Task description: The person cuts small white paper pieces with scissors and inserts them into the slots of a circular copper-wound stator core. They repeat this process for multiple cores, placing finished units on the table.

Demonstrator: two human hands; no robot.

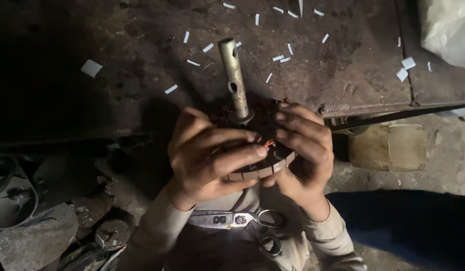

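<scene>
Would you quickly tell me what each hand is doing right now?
Left hand: closed on the round slotted motor core with its metal shaft.
Right hand: closed on the same core's other side.

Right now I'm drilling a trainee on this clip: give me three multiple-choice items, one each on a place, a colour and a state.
1. Where do the scissors lie?
A on the person's lap
B on the workbench
C on the floor

2. What colour are the paper strips on the workbench?
A white
B red
C green

3. How does the metal shaft of the slotted round core stand?
A pointing away from the person
B lying loose
C snapped off

Key: 1 A, below the wrists; 2 A, pale scraps; 3 A, left hand and right hand grip the core.
</scene>
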